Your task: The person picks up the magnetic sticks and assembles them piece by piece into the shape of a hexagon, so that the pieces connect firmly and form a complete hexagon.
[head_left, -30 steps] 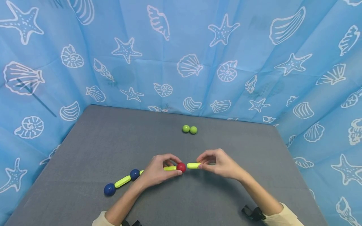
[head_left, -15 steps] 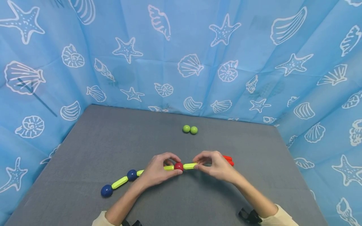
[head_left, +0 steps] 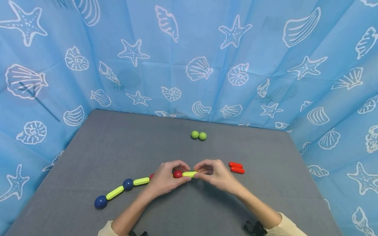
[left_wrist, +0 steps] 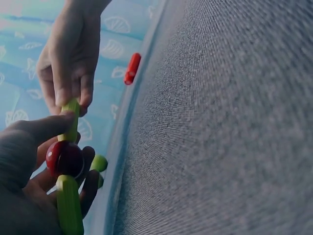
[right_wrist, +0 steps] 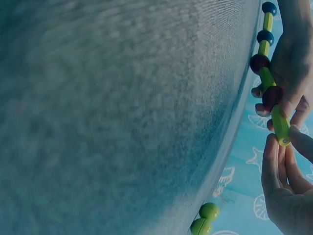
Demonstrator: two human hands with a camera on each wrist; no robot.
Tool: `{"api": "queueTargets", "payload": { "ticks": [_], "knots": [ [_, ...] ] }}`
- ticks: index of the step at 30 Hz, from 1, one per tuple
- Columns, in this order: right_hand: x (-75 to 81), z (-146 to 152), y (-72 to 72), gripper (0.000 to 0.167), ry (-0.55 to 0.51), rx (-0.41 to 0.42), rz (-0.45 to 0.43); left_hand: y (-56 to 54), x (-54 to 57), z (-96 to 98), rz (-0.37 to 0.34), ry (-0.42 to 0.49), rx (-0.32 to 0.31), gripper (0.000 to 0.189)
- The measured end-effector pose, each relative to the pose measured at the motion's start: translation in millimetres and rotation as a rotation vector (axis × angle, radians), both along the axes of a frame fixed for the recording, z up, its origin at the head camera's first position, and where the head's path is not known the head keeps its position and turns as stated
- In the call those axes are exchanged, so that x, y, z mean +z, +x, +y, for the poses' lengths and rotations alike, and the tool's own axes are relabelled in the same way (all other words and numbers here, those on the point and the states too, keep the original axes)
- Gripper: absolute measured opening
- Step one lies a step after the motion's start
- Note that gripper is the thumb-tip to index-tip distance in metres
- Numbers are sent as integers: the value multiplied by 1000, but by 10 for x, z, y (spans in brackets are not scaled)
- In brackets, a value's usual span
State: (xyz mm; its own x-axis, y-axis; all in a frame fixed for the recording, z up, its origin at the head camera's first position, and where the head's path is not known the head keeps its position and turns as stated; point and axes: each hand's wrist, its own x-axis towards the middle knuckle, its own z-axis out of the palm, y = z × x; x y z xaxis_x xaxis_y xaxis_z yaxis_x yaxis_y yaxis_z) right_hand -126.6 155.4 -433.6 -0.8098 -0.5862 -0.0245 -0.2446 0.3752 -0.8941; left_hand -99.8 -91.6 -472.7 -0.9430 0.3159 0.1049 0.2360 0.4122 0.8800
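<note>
Grey tabletop (head_left: 141,137), yellow rod (head_left: 189,174) (red ball (head_left: 177,174) at end) in right hand (head_left: 218,176).

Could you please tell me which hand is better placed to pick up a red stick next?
Probably the right hand: the red sticks lie beside it, and it pinches only the tip of a yellow stick. The left hand is farther away and holds the chain near a red ball.
</note>
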Motion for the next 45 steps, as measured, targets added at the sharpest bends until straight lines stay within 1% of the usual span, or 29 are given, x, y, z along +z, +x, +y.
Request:
{"api": "queueTargets", "payload": {
  "ticks": [4, 6, 9, 13, 15, 20, 22, 24, 27, 32, 37, 41, 45],
  "knots": [
    [-4, -28, -7, 25, 6, 3, -29, -4, 3, -11, -12, 39, -18, 27],
    [10, -23, -29, 25, 22, 23, -21, -8, 1, -16, -16, 51, -28, 28],
    [70, -4, -100, 27, 41, 50, 19, -16, -4, -22, -25, 61, -37, 29],
    [201, 17, -278, 28, 55, 38, 69, -21, -4, -27, -35, 68, -34, 31],
    [262, 30, -392, 28, 59, 17, 72, -19, -3, -30, -45, 69, -28, 32],
    [329, 70, -705, 28, 88, -30, 100, -13, -11, -19, -56, 59, -27, 32],
    [313, 66, -838, 29, 101, -33, 115, -12, -16, -17, -60, 58, -26, 31],
    [286, 52, -958, 33, 109, -38, 111, -10, -18, -19, -67, 59, -25, 30],
    [228, 17, -1117, 40, 109, -58, 75, -11, -23, -20, -64, 55, -27, 30],
    [141, -39, -1325, 51, 91, -78, 3, -8, -24, -28, -56, 53, -33, 29],
    [76, -104, -1482, 57, 135, -95, -55, 1, -20, -38, -48, 57, -33, 29],
    [24, -148, -1558, 55, 156, -113, -96, 4, -22, -35, -46, 50, -33, 30],
    [-36, -162, -1605, 52, 171, -123, -123, 4, -25, -23, -44, 43, -32, 29]
  ]
}}
